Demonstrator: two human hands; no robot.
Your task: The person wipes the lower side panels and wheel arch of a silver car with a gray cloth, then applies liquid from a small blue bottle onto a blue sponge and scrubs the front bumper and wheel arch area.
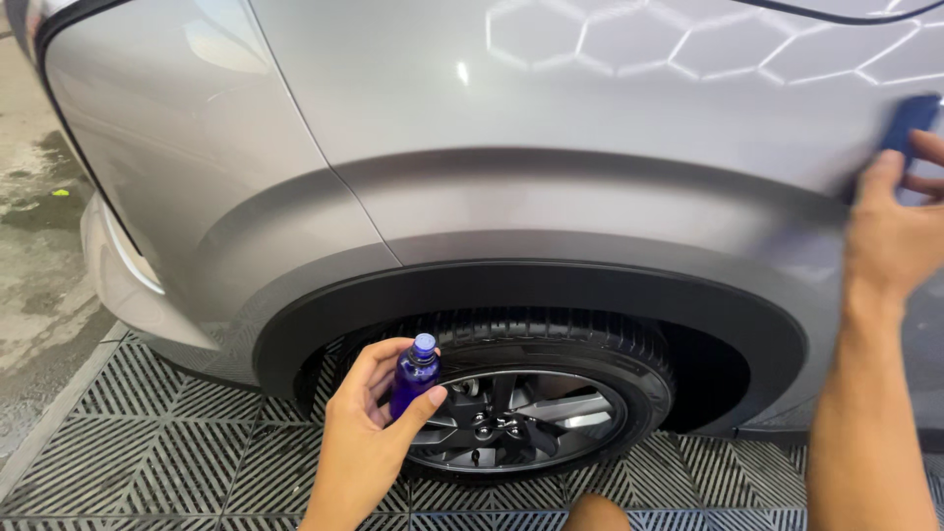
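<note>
The left hand [359, 438] is closed around a small blue bottle [414, 375], thumb and fingers pinching its body, held upright near the camera in front of the wheel [511, 413]. The right hand [895, 231], at the far right, presses a blue pad [910, 123] flat against the grey car panel [590, 187] above the black wheel arch [551, 285], fingers clamped on it. A grated floor [167, 442] lies below

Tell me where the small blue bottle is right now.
The small blue bottle is low in the head view, left of centre, held upright in the left hand, just in front of the car's wheel.
</note>
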